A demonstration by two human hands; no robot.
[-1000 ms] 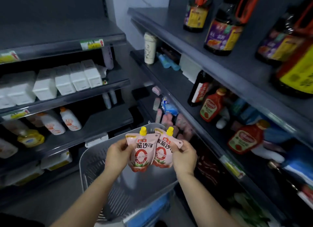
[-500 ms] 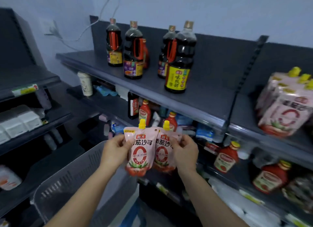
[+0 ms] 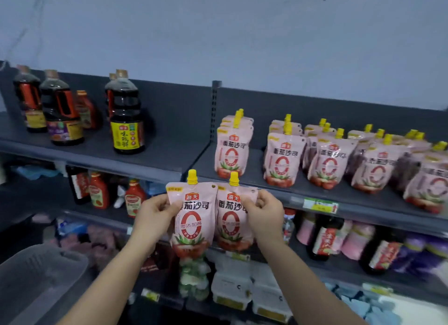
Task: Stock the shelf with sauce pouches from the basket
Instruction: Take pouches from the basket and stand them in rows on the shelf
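Observation:
My left hand (image 3: 156, 215) grips a pink sauce pouch with a yellow cap (image 3: 194, 218) by its left edge. Beside it, my right hand (image 3: 265, 215) pinches a second pink pouch (image 3: 230, 224) by its right edge. Both pouches hang upright, side by side and slightly overlapping, just below the front lip of the top dark shelf (image 3: 278, 186). On that shelf stand several rows of the same pouches (image 3: 281, 160), with a gap left of the first row. The grey basket (image 3: 41, 273) shows at the lower left.
Dark soy sauce bottles (image 3: 127, 128) stand on the top shelf to the left of an upright divider (image 3: 214, 111). Ketchup bottles (image 3: 132, 198) and other bottles fill the shelf below. White boxes (image 3: 232, 290) sit on the lowest shelf.
My view swung right and up from the basket to the top shelf. Both hands rose with the two pouches, and the stocked rows of pouches came fully into view.

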